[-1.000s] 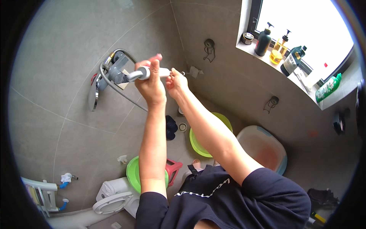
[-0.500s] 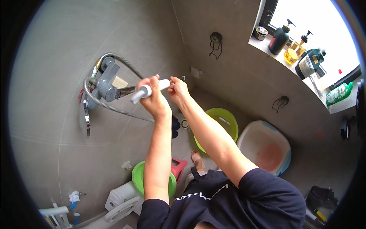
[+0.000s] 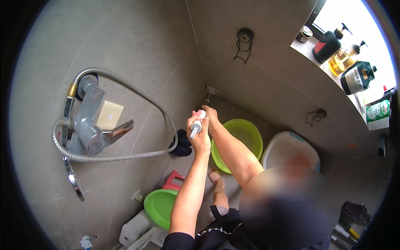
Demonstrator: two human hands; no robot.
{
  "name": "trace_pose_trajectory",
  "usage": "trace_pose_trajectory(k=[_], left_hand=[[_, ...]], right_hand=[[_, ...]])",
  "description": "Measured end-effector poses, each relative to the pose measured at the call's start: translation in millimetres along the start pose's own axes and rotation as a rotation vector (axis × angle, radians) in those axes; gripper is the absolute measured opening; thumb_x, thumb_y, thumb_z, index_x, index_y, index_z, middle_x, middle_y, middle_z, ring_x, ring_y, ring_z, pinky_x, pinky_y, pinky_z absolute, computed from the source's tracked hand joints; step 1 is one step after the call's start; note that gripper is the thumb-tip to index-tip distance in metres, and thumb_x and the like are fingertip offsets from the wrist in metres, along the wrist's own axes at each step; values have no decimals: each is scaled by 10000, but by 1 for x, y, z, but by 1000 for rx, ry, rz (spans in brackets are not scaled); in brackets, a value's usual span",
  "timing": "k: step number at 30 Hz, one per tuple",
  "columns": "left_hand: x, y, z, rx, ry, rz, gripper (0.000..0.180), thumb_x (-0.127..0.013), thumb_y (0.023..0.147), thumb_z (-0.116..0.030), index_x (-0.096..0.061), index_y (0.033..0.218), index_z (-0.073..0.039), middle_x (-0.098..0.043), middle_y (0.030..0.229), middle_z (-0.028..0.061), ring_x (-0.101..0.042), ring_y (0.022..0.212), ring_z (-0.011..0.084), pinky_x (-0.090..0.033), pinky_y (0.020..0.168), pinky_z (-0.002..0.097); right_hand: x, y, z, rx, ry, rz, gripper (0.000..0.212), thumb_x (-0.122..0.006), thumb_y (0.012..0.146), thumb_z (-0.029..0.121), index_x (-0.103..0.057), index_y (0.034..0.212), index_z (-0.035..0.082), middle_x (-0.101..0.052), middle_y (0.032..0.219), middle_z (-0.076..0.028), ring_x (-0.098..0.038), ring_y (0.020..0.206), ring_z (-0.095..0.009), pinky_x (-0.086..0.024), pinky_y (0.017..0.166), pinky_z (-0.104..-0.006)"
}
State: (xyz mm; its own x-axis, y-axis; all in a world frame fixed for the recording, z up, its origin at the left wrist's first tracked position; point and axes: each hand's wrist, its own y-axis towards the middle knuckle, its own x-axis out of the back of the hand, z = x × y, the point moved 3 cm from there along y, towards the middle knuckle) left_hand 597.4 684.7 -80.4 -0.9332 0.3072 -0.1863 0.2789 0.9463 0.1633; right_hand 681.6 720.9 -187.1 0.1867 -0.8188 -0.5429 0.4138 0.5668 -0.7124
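Observation:
In front of me, my left hand [image 3: 200, 135] is wrapped around a slim white pole with a grey end [image 3: 195, 127], which points back toward me. Just beyond it, my right hand [image 3: 211, 114] is closed around the same pole, farther along. The pole is seen nearly end-on. Its far part lies mostly behind my fingers, so I cannot tell what it carries. Past the right hand, a small white fitting [image 3: 212, 89] shows low in the wall corner.
Left, a shower mixer tap [image 3: 93, 135] with a looping metal hose [image 3: 125, 86] juts from the wall. Below are a yellow-green basin [image 3: 257, 143], a white tub [image 3: 268, 154], a green basin [image 3: 158, 208] and a red stool [image 3: 173, 178]. Bottles [image 3: 327, 46] line the window sill at upper right.
Both hands have moved down and to the right with the pole, toward the corner. The view has shifted, so the tap appears larger and lower.

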Motion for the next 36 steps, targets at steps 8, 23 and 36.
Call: trace_pose_trajectory(k=[8,23,36], left_hand=[[8,3,23,55,-28,10,123,-589,833,-57,-492,905,-31,-545,1119,145,-411,1179,256,-294,1008,369],[48,-63,-126,-166,64,266,152,-605,809,-88,-498,889,-17,-566,1028,161,-415,1180,372,-293,999,476],[-12,-94,-172,-284,238,845,292,-737,596,-172,-472,626,-56,-503,675,75,-553,893,301,-383,896,436]], right_hand=[[15,33,-18,-160,139,-35,132,-523,838,99,-475,771,-5,-495,653,-104,-506,563,-212,-465,514,-371],[22,-112,-2,-375,179,382,95,-534,788,109,-523,721,43,-590,693,-72,-455,492,-78,-412,451,-200],[49,-137,18,-519,433,297,298,-525,812,214,-408,556,116,-428,462,-6,-409,451,-151,-383,434,-251]])
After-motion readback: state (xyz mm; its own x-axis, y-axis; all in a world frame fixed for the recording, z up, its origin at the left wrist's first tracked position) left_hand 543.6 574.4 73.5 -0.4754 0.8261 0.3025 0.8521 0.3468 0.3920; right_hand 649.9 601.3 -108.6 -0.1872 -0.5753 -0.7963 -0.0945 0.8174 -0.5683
